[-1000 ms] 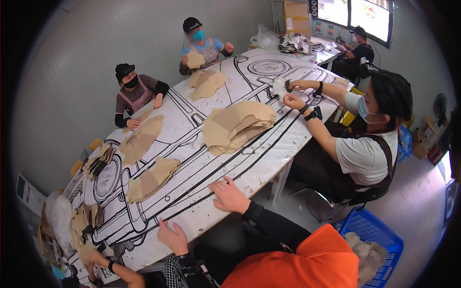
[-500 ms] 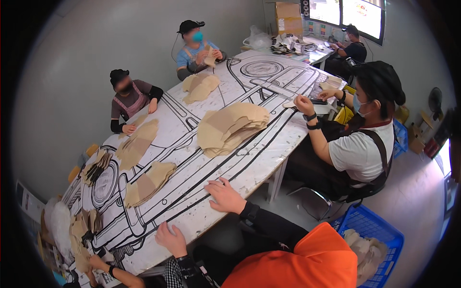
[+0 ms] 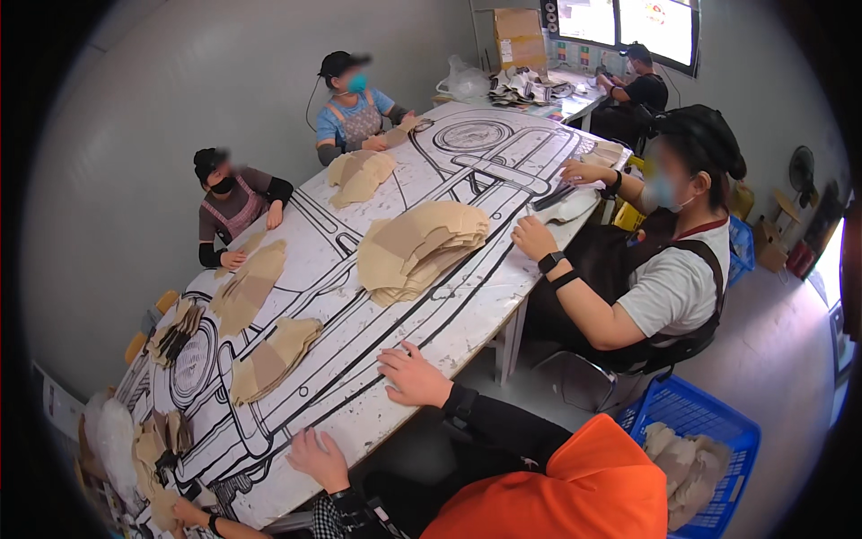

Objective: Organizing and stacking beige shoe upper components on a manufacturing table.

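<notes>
My left hand (image 3: 319,460) lies on the near edge of the white table (image 3: 359,427), fingers apart and holding nothing. Farther right, my right hand (image 3: 417,377) rests palm down on the same edge, its fingers spread. Black sleeves cover both my forearms. The stack nearest my hands, beige and brown cut pieces (image 3: 274,364), lies beyond them and touches neither. A larger fanned stack of such pieces (image 3: 422,247) sits at mid-table, past my right hand.
Bold black line drawings cover the tabletop. More stacks (image 3: 250,287) lie along the far side. Co-workers sit around the table, one close on my right (image 3: 664,260); another's hand (image 3: 189,512) is at lower left. A blue basket (image 3: 691,409) holding pale pieces stands on the floor at right.
The view has shifted slightly; my hands stay flat on the table. The co-worker on the right has lowered a hand to the table edge. The far co-worker has lowered a beige piece.
</notes>
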### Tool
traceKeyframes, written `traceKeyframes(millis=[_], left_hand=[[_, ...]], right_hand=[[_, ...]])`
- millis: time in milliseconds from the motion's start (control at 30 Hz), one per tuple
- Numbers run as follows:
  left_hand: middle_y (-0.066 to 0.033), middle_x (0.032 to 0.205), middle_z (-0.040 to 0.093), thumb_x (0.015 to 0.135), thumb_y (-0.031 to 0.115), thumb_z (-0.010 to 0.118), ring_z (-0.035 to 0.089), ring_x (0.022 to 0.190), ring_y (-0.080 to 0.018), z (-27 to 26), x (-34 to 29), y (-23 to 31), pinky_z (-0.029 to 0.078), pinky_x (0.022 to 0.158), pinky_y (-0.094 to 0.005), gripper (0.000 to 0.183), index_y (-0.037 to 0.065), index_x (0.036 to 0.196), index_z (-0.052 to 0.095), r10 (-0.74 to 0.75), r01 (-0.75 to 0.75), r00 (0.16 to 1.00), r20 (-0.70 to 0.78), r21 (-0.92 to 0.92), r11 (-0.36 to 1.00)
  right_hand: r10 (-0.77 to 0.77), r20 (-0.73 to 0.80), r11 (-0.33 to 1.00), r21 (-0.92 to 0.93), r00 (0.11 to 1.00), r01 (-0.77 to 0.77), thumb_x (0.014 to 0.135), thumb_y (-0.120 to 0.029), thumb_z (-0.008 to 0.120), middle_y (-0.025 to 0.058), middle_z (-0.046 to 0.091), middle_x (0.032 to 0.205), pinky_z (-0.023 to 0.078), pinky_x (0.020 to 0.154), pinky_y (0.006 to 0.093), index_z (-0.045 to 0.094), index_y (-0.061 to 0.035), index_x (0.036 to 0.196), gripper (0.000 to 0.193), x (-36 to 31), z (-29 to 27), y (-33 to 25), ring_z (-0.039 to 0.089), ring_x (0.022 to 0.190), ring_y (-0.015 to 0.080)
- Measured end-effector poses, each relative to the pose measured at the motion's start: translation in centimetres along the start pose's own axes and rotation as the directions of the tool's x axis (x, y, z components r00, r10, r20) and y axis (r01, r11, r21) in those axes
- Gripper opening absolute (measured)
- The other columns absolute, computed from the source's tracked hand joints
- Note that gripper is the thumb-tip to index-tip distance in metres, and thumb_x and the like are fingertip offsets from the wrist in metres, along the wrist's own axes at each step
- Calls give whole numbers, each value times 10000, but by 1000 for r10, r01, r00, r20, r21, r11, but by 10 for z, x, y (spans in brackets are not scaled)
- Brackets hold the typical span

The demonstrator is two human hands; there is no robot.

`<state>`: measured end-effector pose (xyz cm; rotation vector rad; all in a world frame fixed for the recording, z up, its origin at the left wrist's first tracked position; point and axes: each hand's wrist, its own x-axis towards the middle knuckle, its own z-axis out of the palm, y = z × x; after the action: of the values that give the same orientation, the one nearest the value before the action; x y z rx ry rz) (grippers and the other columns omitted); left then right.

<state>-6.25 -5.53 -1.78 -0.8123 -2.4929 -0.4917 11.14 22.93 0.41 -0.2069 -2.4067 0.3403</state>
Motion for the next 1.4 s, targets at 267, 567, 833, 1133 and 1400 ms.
traceKeyframes(millis=[267,567,833,1133,1400], left_hand=[[-169,1462,649,1041,309,654,529,1439,-358,-1,2,4,188,1289,-665,545,31,1505,585,9,-10,998,59,31,999],[-155,1458,653,1019,299,675,544,1419,-355,-1,0,4,178,1290,-674,518,46,1468,614,-17,18,998,62,-12,1000],[-121,1427,661,1010,274,676,554,1412,-349,-6,0,12,189,1286,-680,403,46,1343,688,-63,66,997,42,-60,996],[-142,1473,631,998,271,695,551,1416,-360,-2,2,8,212,1280,-686,451,62,1396,669,-38,37,999,-19,-54,998],[-124,1408,666,992,263,694,571,1380,-345,-4,0,9,226,1272,-694,342,77,1275,741,-16,16,1000,12,-64,998]], right_hand=[[90,69,989,109,994,-97,910,-283,718,187,639,1446,320,1271,573,621,-6,1392,564,4,-1,-1,531,1454,338],[86,15,989,116,996,-88,909,-260,709,175,627,1465,306,1279,572,619,-3,1392,555,4,-4,-5,510,1477,342],[97,51,993,57,994,-99,900,-271,725,203,611,1477,309,1275,571,499,21,1540,740,0,-2,-1,491,1491,351],[94,-102,995,22,990,-92,891,-249,745,193,575,1528,330,1263,582,433,26,1600,822,11,-18,-11,462,1515,366],[58,35,998,-5,998,-58,909,-260,734,185,606,1483,352,1251,577,507,22,1538,727,2,-2,-2,513,1471,345]])
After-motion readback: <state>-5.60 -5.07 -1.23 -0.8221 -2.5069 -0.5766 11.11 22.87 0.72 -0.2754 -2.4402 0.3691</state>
